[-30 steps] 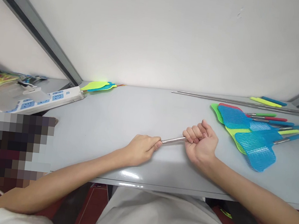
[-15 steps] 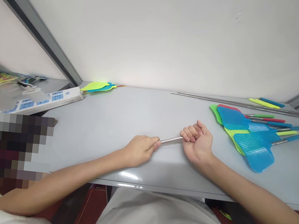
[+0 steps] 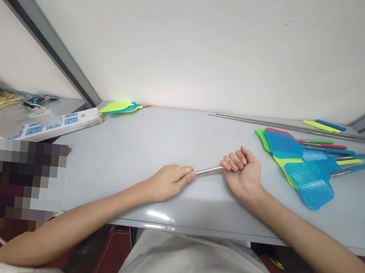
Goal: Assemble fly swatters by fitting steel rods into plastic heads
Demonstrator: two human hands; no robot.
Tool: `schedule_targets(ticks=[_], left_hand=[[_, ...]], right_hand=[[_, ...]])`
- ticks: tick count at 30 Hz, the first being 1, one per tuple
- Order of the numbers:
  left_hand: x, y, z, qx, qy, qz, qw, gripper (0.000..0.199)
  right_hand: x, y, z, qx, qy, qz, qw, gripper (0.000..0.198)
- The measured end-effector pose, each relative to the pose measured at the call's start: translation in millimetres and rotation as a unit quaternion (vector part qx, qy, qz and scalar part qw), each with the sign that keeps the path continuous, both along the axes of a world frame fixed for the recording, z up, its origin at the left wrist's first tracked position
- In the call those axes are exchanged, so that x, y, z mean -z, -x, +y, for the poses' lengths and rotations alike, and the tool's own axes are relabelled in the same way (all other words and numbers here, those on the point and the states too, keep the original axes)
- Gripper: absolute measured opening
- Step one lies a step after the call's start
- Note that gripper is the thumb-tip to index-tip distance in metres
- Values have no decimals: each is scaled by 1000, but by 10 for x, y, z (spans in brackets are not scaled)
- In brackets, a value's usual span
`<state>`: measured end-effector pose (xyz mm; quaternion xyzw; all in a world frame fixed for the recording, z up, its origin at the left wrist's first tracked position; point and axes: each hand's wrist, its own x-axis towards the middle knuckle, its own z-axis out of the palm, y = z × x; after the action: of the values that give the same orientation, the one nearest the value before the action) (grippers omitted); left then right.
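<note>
A thin silvery metal rod stretches between my two hands, just over the front part of the grey table. My left hand is closed around its left end, knuckles up. On the right, my right hand is turned palm up, fingers curled over the rod's other end. Both ends are hidden inside the fists. To the right of my right hand lies a pile of fly swatters with blue, green, yellow and red mesh heads and metal shafts with coloured grips.
Long metal rods lie along the wall at the back right, beside yellow and blue grip tubes. Yellow and blue swatter heads rest at the back left, near a white power strip. A pixelated area covers the lower left.
Both hands keep their hold on the rod and have barely moved. The view has shifted very slightly.
</note>
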<state>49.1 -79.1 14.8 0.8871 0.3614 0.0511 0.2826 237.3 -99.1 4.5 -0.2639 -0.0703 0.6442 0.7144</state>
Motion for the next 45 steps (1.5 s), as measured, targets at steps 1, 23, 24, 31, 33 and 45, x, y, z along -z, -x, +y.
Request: schedule_targets(ticks=[1, 23, 24, 31, 33, 45], left_hand=[[-2, 1, 2, 0, 4, -4, 1000, 39], [-32, 10, -3, -14, 38, -41, 998, 38], [-30, 12, -1, -13, 38, -41, 998, 38], [-42, 27, -1, -8, 43, -39, 998, 35], [-52, 29, -4, -6, 48, -37, 998, 36], [-56, 37, 5, 7, 41, -44, 998, 35]], right_hand=[[4, -4, -1, 0, 3, 3, 1000, 39], [-22, -242, 102, 61, 63, 42, 995, 33], [-27, -248, 103, 61, 67, 46, 995, 32], [-63, -281, 107, 56, 81, 55, 994, 30], [-72, -299, 108, 57, 79, 52, 994, 30], [-92, -373, 121, 61, 78, 43, 994, 29]])
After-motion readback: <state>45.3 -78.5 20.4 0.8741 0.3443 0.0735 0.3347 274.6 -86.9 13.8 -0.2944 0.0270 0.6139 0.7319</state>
